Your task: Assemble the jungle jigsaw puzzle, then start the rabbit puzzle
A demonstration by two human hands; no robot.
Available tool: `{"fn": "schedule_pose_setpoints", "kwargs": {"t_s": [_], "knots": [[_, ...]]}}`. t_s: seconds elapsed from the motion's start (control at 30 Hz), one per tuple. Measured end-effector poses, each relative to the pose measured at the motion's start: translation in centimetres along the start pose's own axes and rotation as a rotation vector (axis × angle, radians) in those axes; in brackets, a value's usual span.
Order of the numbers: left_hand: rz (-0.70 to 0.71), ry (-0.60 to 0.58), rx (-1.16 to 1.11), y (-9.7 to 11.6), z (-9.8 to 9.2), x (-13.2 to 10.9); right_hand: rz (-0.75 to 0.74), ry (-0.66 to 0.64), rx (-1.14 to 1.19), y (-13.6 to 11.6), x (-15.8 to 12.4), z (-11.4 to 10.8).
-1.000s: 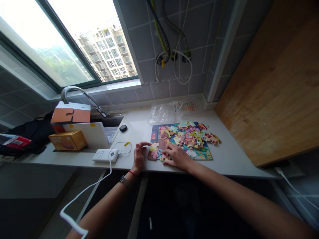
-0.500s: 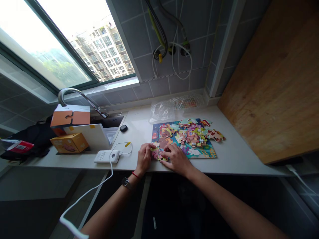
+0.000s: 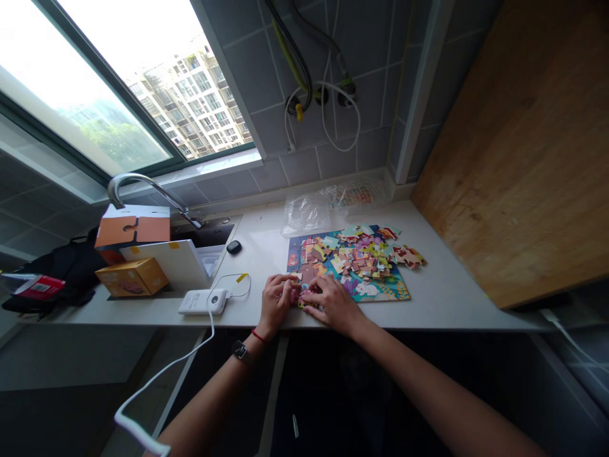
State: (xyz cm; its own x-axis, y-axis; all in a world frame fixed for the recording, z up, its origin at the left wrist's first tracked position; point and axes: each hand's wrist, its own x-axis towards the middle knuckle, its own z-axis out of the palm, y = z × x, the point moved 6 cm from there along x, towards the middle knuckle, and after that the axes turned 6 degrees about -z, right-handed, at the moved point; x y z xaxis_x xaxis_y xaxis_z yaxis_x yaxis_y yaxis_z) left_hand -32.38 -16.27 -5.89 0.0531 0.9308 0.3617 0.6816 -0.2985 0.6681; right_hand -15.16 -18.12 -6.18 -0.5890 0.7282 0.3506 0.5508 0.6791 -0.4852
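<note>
A colourful jigsaw puzzle board [image 3: 404, 293] lies flat on the counter, with a heap of loose puzzle pieces [image 3: 364, 257] over its middle and right. My left hand [image 3: 276, 303] is at the board's lower left corner, its fingers bent and closed on a puzzle piece at the edge. Just right of it, my right hand [image 3: 335, 306] has thumb and fingers pinched on a pink and yellow puzzle piece [image 3: 301, 301], mostly covered by the fingertips. Both hands' fingertips are close together, low over the board.
Crumpled clear plastic wrapping [image 3: 309, 212] lies behind the board. Left of my hands are a white power bank [image 3: 202, 302] with a cable and a small black case [image 3: 234, 247]. An orange box [image 3: 133, 277] stands by the sink tap [image 3: 157, 187]. A wooden panel [image 3: 514, 158] rises at right.
The view has shifted slightly. My left thumb and fingers have moved in over the corner pieces, and my right fingertips have come closer to the left hand, covering more of the pink and yellow piece.
</note>
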Motion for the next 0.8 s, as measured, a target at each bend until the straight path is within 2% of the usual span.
{"fn": "schedule_pose_setpoints", "kwargs": {"t_s": [0.53,0.8], "knots": [[0.049,0.035,0.041,0.34,0.05,-0.16,-0.015,0.025,-0.068,-0.57,-0.18,0.23],[0.093,0.016,0.073,0.39,0.13,-0.32,-0.057,-0.005,-0.095,-0.92,-0.26,0.04]]}}
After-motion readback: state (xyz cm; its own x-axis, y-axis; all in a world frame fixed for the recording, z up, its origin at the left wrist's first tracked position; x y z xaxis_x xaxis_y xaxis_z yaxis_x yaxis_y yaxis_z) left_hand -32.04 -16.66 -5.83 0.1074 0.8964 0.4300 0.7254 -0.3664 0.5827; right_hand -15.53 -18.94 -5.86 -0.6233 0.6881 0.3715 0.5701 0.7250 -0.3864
